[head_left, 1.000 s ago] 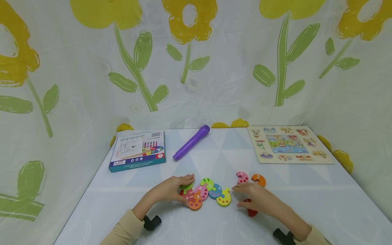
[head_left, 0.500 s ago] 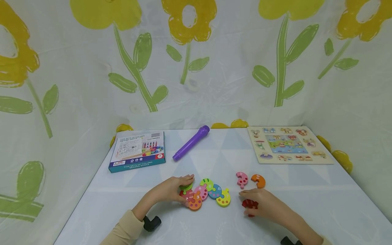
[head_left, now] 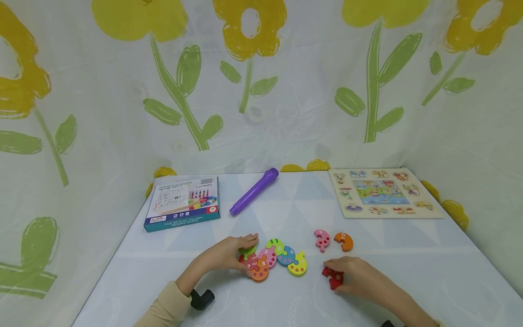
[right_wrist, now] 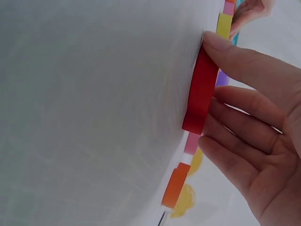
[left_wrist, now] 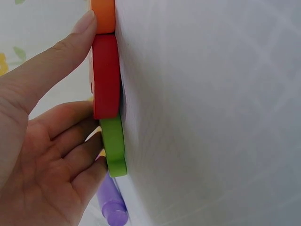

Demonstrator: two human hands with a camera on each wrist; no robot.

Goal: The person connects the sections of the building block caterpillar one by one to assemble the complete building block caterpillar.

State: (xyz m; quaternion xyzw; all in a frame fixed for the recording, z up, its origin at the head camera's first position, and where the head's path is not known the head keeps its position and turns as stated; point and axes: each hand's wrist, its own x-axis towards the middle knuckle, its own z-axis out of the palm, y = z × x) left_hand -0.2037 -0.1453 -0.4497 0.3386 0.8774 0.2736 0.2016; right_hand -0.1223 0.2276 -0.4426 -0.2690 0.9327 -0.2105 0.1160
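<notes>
A curved chain of joined numbered puzzle pieces [head_left: 271, 257] lies on the table, with green, red, orange, pink, blue and yellow parts. At its left end my left hand [head_left: 227, 255] holds the red piece [left_wrist: 106, 75] and green piece [left_wrist: 114, 146], thumb on the near side and fingers on the far side. To the right of the chain, my right hand [head_left: 357, 278] grips a loose red puzzle piece [head_left: 336, 278] between thumb and fingers, apart from the yellow end piece [head_left: 298, 265]. Beyond that hand lie a pink puzzle piece [head_left: 322, 240] and an orange puzzle piece [head_left: 344, 241].
A teal-edged box [head_left: 182, 203] sits at the back left of the table. Beside it lies a purple stick [head_left: 254, 191]. A wooden picture board [head_left: 384, 212] occupies the back right. Flower-printed cloth [head_left: 302, 113] hangs behind and at the sides.
My right hand has moved slightly right and closed around the loose red piece, which has turned. More of the pink piece shows. The left hand keeps its place on the chain.
</notes>
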